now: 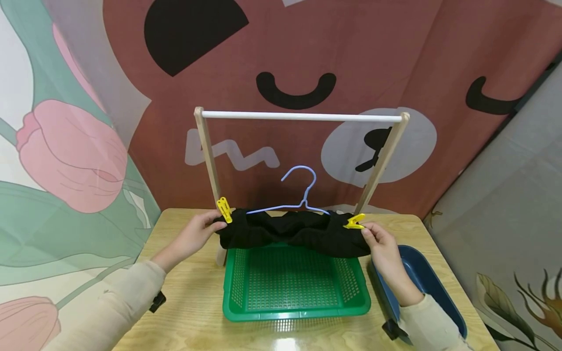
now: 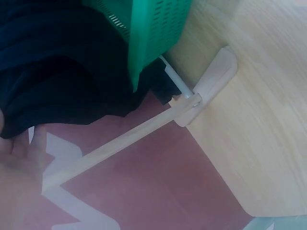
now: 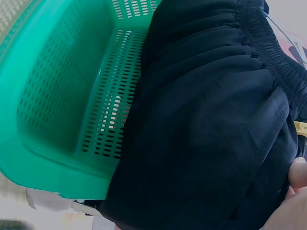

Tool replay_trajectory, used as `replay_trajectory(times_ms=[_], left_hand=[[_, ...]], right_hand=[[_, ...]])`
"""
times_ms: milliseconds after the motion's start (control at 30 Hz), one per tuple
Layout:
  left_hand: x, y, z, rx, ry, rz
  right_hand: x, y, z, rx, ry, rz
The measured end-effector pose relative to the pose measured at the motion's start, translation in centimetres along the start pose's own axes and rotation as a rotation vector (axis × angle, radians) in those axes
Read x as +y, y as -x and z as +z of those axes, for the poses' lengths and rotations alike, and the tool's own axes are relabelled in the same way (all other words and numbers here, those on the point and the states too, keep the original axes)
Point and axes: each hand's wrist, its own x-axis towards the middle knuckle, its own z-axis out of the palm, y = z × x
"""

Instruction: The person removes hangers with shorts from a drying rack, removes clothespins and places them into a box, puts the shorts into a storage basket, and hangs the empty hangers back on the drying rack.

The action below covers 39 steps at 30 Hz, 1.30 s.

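Black garment (image 1: 274,235) spans the green basket's (image 1: 296,316) far edge.

1. Head view is bright; the table (image 1: 285,342) glares below and between left hand (image 1: 197,240) and right hand (image 1: 387,253).
2. Left wrist view looks hazy, its hand blurred.
3. Right wrist view overexposes above its hand.

Garment (image 1: 298,236) mid-frame looks matt cloth to me; basket (image 1: 296,316), lower ctr, smooth plastic; tabletop (image 1: 184,302) wood-grain w/ sheen.
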Motion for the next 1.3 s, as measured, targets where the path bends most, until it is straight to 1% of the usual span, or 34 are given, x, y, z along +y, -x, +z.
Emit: replay_trajectory(times_ms=[67,133,233,300,333,400,433,633,700,733,867,1000,1033,1200,1300], left_hand=[[0.1,0.1,0.0,0.002,-0.036,0.007],[0.2,0.4,0.1,0.009,-0.096,0.019],[0.5,0.8,0.2,0.011,-0.178,0.021],[0.6,1.0,0.2,0.015,-0.204,0.022],[0.6,1.1,0.2,0.015,-0.197,0.016],[0.7,1.3,0.2,0.008,-0.170,0.002],[0.8,1.4,0.2,0.003,-0.141,-0.005],[1.0,2.0,0.3,-0.092,0.142,-0.098],[1.0,2.1,0.4,-0.108,0.202,-0.114],[1.0,2.2,0.5,-0.104,0.213,-0.118],[1.0,2.4,0.9,-0.049,0.221,-0.147],[1.0,2.7,1.3,0.021,0.203,-0.170],[1.1,2.8,1.3,0.039,0.198,-0.168],[1.3,3.1,1.7,0.121,0.184,-0.164],[1.4,3.3,1.9,0.163,0.187,-0.161]], right_hand=[[0.0,0.0,0.0,-0.003,0.022,-0.011],[0.0,0.0,0.0,-0.006,0.051,-0.029],[-0.2,0.0,-0.2,-0.013,0.093,-0.060],[-0.3,0.0,-0.3,-0.017,0.116,-0.086],[-0.4,0.0,-0.4,-0.021,0.124,-0.097],[-0.5,-0.1,-0.6,-0.032,0.141,-0.118],[-0.5,-0.2,-0.7,-0.039,0.154,-0.127],[-0.9,-0.6,-1.4,-0.087,0.239,-0.154],[-1.1,-0.8,-1.5,-0.089,0.252,-0.178],[-1.1,-1.0,-1.6,-0.090,0.255,-0.194],[-1.6,-1.7,-1.8,-0.112,0.291,-0.262],[-2.4,-2.3,-2.3,-0.173,0.324,-0.302],[-2.6,-2.5,-2.4,-0.183,0.326,-0.316],[-3.9,-3.1,-3.5,-0.185,0.359,-0.408],[-5.0,-3.4,-4.4,-0.181,0.381,-0.427]])
